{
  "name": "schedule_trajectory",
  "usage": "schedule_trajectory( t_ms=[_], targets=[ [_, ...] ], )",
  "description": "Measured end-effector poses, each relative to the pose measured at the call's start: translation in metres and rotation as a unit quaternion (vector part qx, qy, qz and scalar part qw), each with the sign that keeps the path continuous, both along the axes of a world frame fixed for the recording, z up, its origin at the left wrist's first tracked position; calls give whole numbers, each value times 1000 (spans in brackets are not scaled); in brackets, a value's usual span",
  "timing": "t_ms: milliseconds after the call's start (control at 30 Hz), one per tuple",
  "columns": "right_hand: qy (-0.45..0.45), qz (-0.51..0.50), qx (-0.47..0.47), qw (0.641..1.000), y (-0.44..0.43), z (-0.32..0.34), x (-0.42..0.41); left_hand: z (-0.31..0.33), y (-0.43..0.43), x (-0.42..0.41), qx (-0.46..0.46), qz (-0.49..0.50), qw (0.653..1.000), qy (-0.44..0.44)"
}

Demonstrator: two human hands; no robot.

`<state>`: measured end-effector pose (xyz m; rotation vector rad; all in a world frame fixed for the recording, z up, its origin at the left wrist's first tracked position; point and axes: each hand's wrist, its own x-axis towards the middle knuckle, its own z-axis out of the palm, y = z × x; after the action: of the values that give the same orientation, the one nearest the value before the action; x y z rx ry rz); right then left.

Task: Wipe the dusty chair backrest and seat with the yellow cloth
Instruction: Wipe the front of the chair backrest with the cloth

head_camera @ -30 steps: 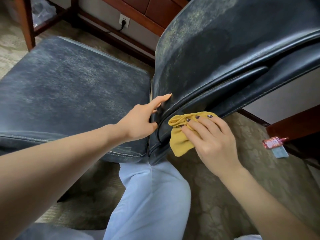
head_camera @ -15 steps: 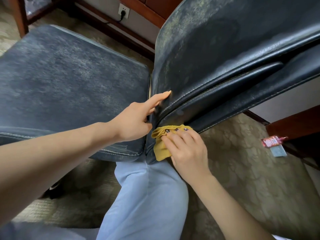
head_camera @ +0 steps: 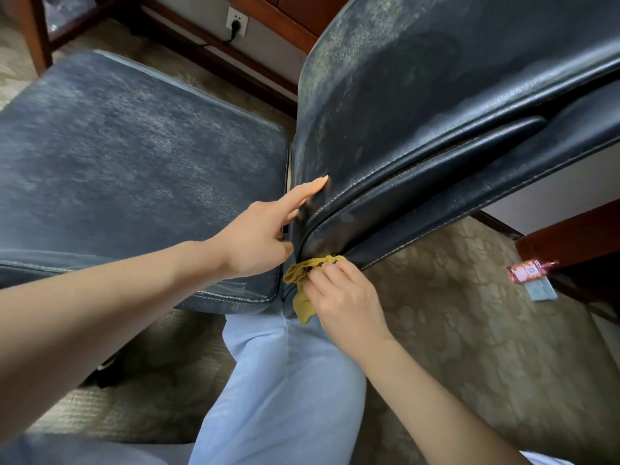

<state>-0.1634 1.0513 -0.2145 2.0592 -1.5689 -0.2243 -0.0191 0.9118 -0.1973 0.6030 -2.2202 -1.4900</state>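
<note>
Single head view, wide-angle, looking down, close above backrest (head_camera: pixel 419 105) edge.

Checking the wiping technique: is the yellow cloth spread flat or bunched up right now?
Bunched up. The yellow cloth is crumpled in the right hand's curled fingers at the backrest's lower edge, one corner hanging down.

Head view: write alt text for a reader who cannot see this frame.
A person's right hand grips a bunched yellow cloth against the bottom corner of a dusty black chair backrest, while the left hand rests straight fingers on the backrest's edge. The dusty seat lies to the left, above patterned carpet.
</note>
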Motion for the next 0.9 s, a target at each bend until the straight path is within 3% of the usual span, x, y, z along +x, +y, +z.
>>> schedule_trajectory(
  t_ms=[233, 367, 900],
  targets=[
    [43, -30, 128, 990, -6, 1, 14, 2, 0, 1, 27, -10, 1000, -4],
    [52, -23, 150, 987, -9, 15, 15, 7, -1, 0, 87, -41, 995, -9],
    [66, 22, 2, 998, 13, 112, -5, 13, -3, 0, 35, -7, 996, -76]
  ],
)
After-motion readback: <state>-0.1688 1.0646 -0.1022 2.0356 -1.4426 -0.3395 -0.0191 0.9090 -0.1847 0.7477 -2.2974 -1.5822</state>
